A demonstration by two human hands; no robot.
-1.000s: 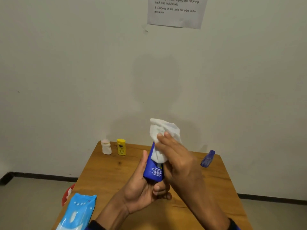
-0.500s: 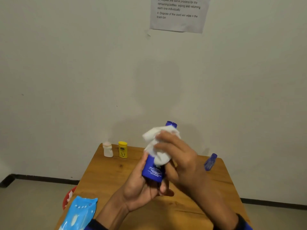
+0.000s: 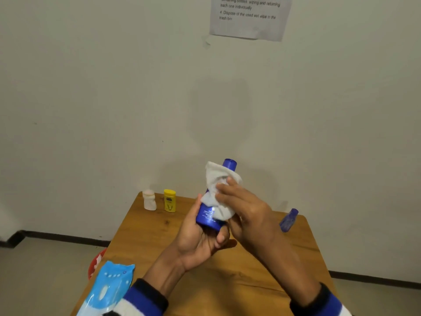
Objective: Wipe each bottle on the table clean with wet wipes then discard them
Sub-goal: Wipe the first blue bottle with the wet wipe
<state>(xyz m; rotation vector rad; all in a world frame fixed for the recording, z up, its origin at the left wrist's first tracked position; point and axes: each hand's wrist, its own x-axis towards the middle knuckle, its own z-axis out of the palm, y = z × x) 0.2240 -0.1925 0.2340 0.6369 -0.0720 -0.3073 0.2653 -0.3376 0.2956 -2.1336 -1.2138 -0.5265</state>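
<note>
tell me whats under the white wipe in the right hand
Under the wet wipe is the upper body of the blue bottle, gripped at its base by the left hand. The right hand presses the wipe on. Only the cap and lower label show; the covered part can't be seen.

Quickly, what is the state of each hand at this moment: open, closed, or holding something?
Left hand: closed around the base of the blue bottle.
Right hand: holding the white wet wipe against the bottle.

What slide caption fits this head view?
Left hand holds blue bottle while right hand rubs it with wet wipe.
</note>
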